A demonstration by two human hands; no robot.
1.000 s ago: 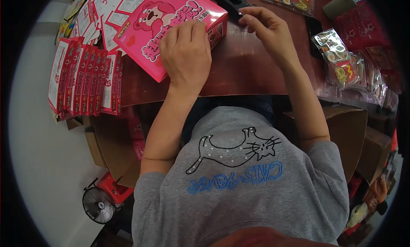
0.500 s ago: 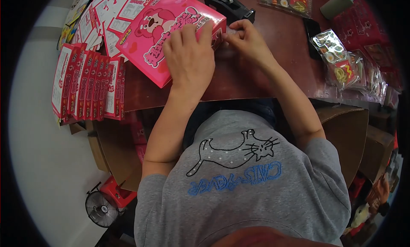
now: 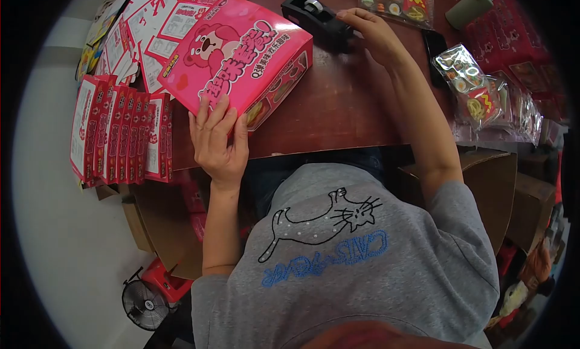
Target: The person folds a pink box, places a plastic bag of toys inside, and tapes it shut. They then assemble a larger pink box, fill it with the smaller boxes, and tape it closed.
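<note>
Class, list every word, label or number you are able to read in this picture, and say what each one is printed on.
"CATS" over a second blue word, seen upside down: on the grey T-shirt; the second word is not clear enough to read.
Large white Chinese characters on the pink bear box, held by the left hand: too distorted to read.
Print on the row of red boxes: too small.
Tape dispenser under the right hand: no text.
</note>
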